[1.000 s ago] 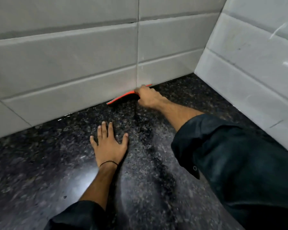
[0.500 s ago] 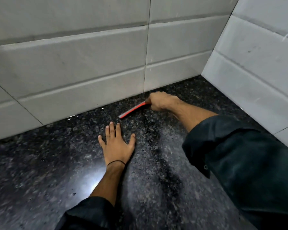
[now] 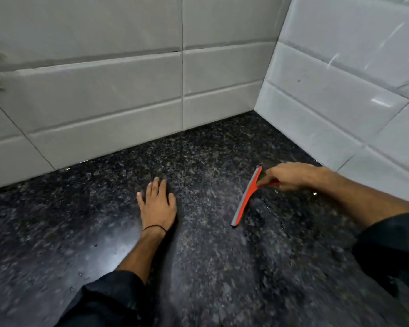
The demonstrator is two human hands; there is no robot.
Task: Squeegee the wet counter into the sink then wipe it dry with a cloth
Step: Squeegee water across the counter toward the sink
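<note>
A red squeegee [image 3: 246,197] with a grey rubber blade rests its edge on the dark speckled granite counter [image 3: 85,220], at the right of centre. My right hand [image 3: 291,175] grips its handle from the right. My left hand [image 3: 157,204] lies flat on the counter, palm down, fingers spread, a thin black band at the wrist. A thin line of water runs along the counter just right of the blade. Neither a sink nor a cloth is in view.
Grey tiled walls [image 3: 128,95] meet the counter at the back and on the right [image 3: 340,102], forming a corner at the upper right. Small water drops glint along the back wall's base.
My right hand has pulled the squeegee away from the back wall toward me and to the right, and the blade has turned to run nearly front to back. My left hand stays flat.
</note>
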